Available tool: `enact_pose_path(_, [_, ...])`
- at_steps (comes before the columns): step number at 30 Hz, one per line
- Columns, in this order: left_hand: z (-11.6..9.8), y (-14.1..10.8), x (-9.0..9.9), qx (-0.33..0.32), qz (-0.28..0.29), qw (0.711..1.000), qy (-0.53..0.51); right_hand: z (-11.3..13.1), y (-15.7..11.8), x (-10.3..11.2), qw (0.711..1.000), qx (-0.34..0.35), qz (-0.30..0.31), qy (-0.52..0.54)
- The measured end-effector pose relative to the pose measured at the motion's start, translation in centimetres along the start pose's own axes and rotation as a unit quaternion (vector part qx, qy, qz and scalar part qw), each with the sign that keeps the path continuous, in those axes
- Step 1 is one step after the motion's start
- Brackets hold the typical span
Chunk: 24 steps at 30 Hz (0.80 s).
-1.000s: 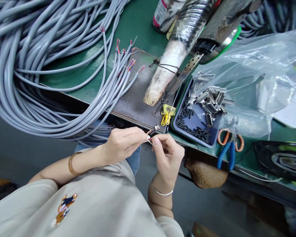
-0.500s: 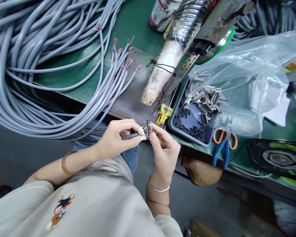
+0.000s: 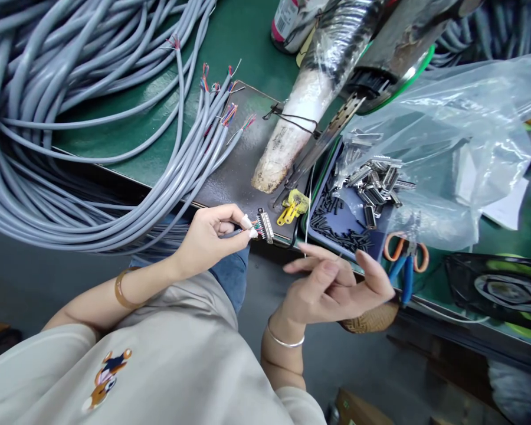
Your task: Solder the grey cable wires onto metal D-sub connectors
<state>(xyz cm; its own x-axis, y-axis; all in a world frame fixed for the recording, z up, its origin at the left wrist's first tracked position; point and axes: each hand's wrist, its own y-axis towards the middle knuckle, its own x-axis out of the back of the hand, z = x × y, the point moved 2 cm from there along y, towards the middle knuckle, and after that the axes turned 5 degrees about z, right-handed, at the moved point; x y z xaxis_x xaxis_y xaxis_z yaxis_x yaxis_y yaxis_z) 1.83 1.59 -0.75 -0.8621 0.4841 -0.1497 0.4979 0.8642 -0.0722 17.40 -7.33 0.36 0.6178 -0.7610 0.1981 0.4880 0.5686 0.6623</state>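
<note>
Hands apart. Left hand (image 3: 212, 239) pinches a grey cable (image 3: 232, 234) close behind its coloured wires, presumably to leave the metal plug (image 3: 264, 226) standing free past the fingertips, pin row facing the wires. In view the plug overlaps the front edge of the table (image 3: 248, 56); cannot tell its height. Right hand (image 3: 331, 289): fingers spread, nothing seen in it, near the tray (image 3: 380, 219).

Tray carries black tubes (image 3: 336, 227) and loose plugs (image 3: 376, 186), likely kept right for short reach; bunched cables (image 3: 137, 227) lie left, bare ends over the dark mat (image 3: 239, 183).

Room: gap between hands open, above floor (image 3: 263, 283). Tighter rightward: pliers (image 3: 407, 271) just beside right hand, handles overhanging the table edge.
</note>
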Motion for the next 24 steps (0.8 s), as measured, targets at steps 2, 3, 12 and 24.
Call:
enact_pose_path(2, [0.0, 0.3, 0.0, -0.002, -0.004, 1.0, -0.005, -0.2, -0.3, -0.3, 0.998, -0.003, 0.057, -0.031])
enact_pose_path(3, [0.0, 0.4, 0.0, -0.005, -0.007, 1.0, -0.005, -0.2, -0.4, -0.5, 0.995, 0.002, 0.091, -0.046])
enact_pose_path(12, [0.0, 1.2, -0.6, -0.131, -0.069, 0.978, 0.148, -1.1, -0.2, -2.3, 0.981, 0.035, 0.166, -0.094])
enact_pose_path(24, [-1.2, 2.4, -0.8, -0.214, -0.078, 0.95, 0.212, -1.3, 1.8, -3.1, 0.982, 0.036, 0.161, -0.087])
